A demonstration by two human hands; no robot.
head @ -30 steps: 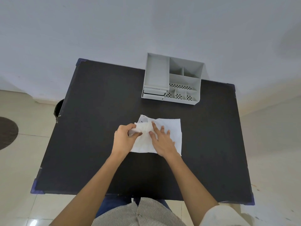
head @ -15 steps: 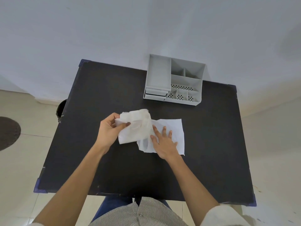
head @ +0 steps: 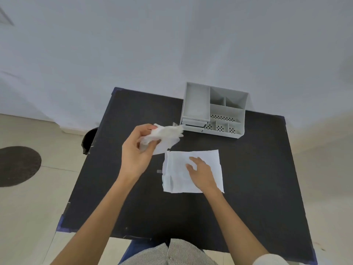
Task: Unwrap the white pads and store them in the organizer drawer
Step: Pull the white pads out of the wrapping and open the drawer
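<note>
My left hand (head: 136,151) is raised above the black table (head: 257,178), shut on a crumpled white wrapper (head: 166,137) that trails toward the organizer. My right hand (head: 201,172) lies flat, fingers spread, on a flat white pad (head: 177,169) in the middle of the table. The grey organizer (head: 214,109) stands at the table's far edge, with open compartments on top and two shut drawers (head: 193,124) low on its left front. I cannot tell whether more pads lie under the top one.
A dark bin (head: 88,140) stands on the floor by the table's left edge. A round dark mat (head: 18,166) lies on the floor at far left. A white wall rises right behind the organizer.
My left hand has peeled the wrapper off the pad and lifted it up and to the left. My right hand has stayed pressed on the pad.
</note>
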